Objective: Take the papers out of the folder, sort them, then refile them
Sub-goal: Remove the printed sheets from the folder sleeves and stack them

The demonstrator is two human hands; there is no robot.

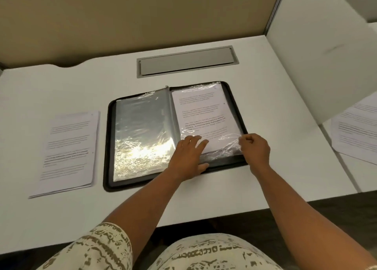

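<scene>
Head view, looking down at a white desk (265, 86). An open black folder (234, 98) lies flat in the middle, its clear plastic sleeves spread like a book. The left-hand sleeve (142, 131) looks empty and catches a bright glare. The right-hand sleeve holds a printed page (202, 110), text facing up.

The left hand (188, 157) lies with its fingers spread and flat on the lower part of the filled sleeve, pressing it down near the spine. The right hand (254, 148) is at the sleeve's lower right corner, fingers curled in a pinching grip; it seems to pinch the plastic edge, though glare makes it hard to tell whether it has plastic, paper or both.

A stack of loose papers (69, 151) lies on the desk well to the left of the folder. More sheets (357, 131) lie at the far right, apart from both hands.

The page is likely light, limp and easily creased; the plastic is thin, slippery and crinkly. The safest hold is probably at a free corner or edge of the sheet, with the sleeve pinned flat.
</scene>
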